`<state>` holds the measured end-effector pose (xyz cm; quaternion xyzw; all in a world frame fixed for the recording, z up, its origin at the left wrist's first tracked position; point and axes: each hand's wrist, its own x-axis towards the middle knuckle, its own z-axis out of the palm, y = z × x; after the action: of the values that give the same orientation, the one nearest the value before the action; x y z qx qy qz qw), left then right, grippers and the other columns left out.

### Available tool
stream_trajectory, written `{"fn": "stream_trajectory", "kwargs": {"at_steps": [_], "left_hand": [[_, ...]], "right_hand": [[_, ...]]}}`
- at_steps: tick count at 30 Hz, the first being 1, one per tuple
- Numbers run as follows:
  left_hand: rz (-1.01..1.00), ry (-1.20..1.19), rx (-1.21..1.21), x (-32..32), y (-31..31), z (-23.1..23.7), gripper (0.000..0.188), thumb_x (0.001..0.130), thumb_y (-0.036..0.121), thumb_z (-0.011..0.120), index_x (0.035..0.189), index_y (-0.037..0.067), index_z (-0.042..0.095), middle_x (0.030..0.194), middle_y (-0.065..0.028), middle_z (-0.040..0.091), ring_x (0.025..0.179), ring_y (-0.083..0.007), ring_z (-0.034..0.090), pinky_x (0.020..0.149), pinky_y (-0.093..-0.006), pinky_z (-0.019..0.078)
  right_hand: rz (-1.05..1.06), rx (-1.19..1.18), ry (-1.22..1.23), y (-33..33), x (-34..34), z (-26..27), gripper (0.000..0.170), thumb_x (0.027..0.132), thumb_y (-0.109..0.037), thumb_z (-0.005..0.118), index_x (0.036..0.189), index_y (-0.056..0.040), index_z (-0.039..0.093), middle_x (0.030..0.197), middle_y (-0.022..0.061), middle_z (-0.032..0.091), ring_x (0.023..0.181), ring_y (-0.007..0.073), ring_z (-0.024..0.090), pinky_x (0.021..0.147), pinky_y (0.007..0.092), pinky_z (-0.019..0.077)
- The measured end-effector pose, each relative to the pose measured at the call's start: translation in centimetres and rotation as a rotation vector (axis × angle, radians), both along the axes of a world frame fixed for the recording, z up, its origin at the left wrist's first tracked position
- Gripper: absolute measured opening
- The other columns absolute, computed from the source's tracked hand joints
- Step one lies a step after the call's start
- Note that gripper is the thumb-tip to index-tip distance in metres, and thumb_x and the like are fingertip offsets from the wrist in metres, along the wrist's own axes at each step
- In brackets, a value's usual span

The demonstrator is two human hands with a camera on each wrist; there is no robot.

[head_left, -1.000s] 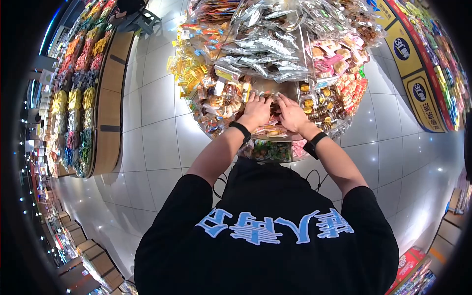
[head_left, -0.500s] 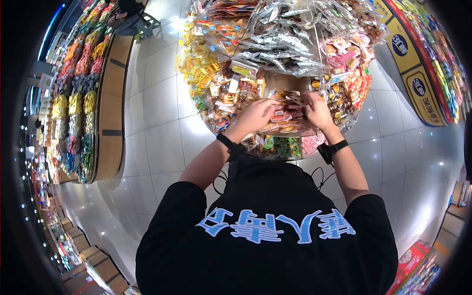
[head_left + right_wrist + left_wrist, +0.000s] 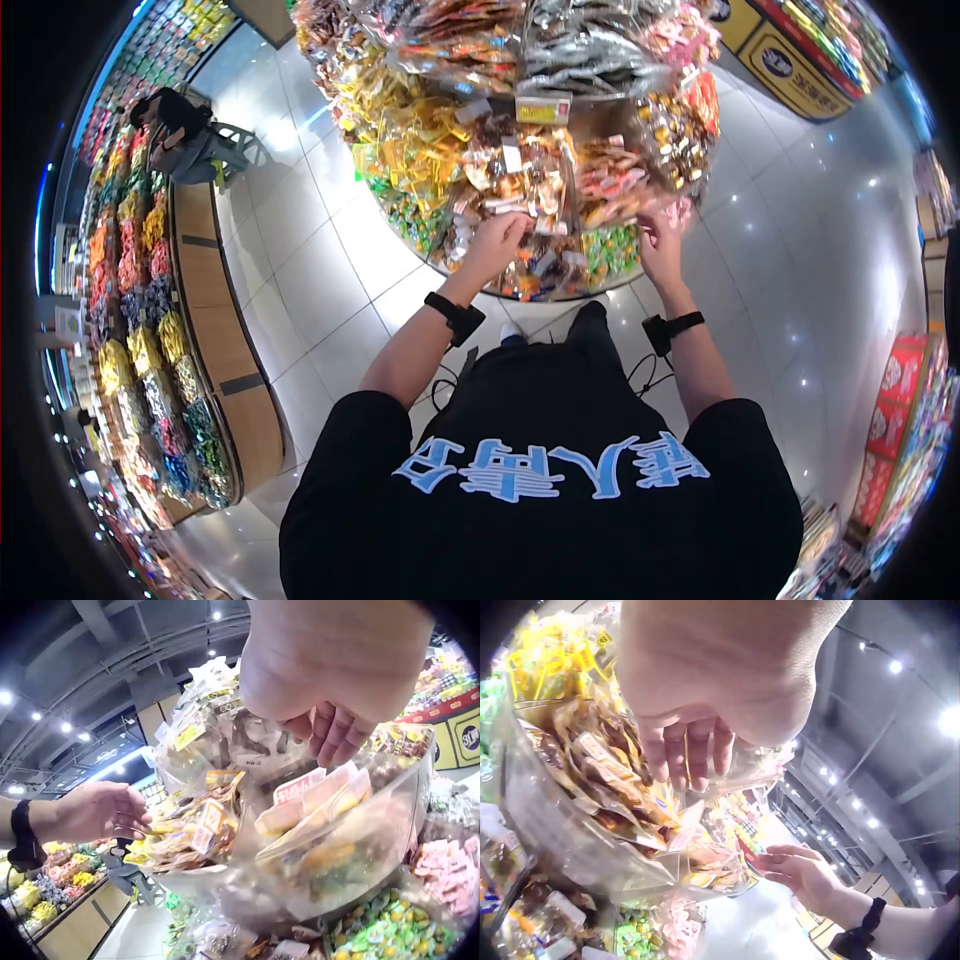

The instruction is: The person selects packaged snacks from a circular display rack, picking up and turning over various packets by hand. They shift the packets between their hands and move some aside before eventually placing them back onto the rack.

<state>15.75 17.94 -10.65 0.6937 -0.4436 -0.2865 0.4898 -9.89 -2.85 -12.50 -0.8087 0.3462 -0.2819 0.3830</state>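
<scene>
My left hand (image 3: 495, 248) is at the near rim of a clear bin of brown snack packets (image 3: 530, 185). Its fingers hang relaxed over those packets in the left wrist view, nothing between them. The right hand (image 3: 660, 250) is by the front corner of the neighbouring bin, where pink-labelled packets (image 3: 612, 180) stand on edge. Loosely bent and holding nothing, its fingers (image 3: 337, 739) hover above that bin in the right wrist view. The pink-labelled packets (image 3: 322, 799) lean together behind the bin's clear front wall (image 3: 330, 889).
Green-wrapped sweets (image 3: 610, 252) fill a lower tier below the bins. Silvery bags (image 3: 590, 55) rise behind, yellow packets (image 3: 410, 150) to the left. A shelf with wooden panels (image 3: 225, 350) lines the left aisle, where a person in black (image 3: 175, 130) sits near a grey stool (image 3: 235, 155).
Both hands have left the pink-labelled packets and drawn apart toward me. The head view has swung, bringing the seated person and more of the left aisle into sight.
</scene>
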Motion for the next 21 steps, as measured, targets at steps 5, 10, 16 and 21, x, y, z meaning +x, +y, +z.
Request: {"fn": "stream_trajectory", "kwargs": {"at_steps": [5, 10, 16, 21], "left_hand": [[-0.063, 0.073, 0.025, 0.7, 3.2, -3.2, 0.031, 0.103, 0.019, 0.044, 0.108, -0.004, 0.064, 0.096, -0.0109, 0.07, 0.087, -0.0173, 0.067, 0.08, -0.0305, 0.0527], [-0.125, 0.058, 0.235, -0.8, 5.9, -5.6, 0.032, 0.102, 0.023, 0.044, 0.107, -0.002, 0.064, 0.095, -0.013, 0.069, 0.088, -0.0206, 0.067, 0.08, -0.0315, 0.0514], [-0.188, -0.038, 0.505, -3.0, 9.1, -11.1, 0.033, 0.101, 0.026, 0.047, 0.113, -0.002, 0.06, 0.099, -0.0165, 0.066, 0.097, -0.0254, 0.064, 0.087, -0.0352, 0.0489], [-0.259, -0.125, 0.561, -2.6, 8.2, -19.9, 0.035, 0.098, 0.023, 0.052, 0.123, -0.001, 0.054, 0.119, -0.0228, 0.057, 0.109, -0.0339, 0.058, 0.092, -0.0382, 0.0467]], "right_hand": [[-0.072, 0.09, 0.065, 7.2, -2.3, 0.5, 0.032, 0.084, 0.005, 0.051, 0.115, 0.0011, 0.061, 0.107, 0.0161, 0.068, 0.1, 0.0275, 0.067, 0.083, 0.0341, 0.0534], [-0.114, 0.228, 0.299, 10.3, -5.1, -3.7, 0.028, 0.087, -0.007, 0.056, 0.113, -0.0023, 0.063, 0.106, 0.0158, 0.069, 0.097, 0.0276, 0.068, 0.084, 0.0371, 0.0534], [-0.183, 0.408, 0.414, 13.8, -5.0, -14.2, 0.035, 0.084, -0.02, 0.063, 0.115, -0.0018, 0.062, 0.106, 0.0181, 0.068, 0.099, 0.0325, 0.066, 0.088, 0.0401, 0.052], [-0.284, 0.346, 0.493, 15.6, -1.9, -21.2, 0.046, 0.084, -0.027, 0.068, 0.12, -0.0006, 0.058, 0.109, 0.0188, 0.066, 0.102, 0.0341, 0.064, 0.09, 0.0409, 0.0506]]}}
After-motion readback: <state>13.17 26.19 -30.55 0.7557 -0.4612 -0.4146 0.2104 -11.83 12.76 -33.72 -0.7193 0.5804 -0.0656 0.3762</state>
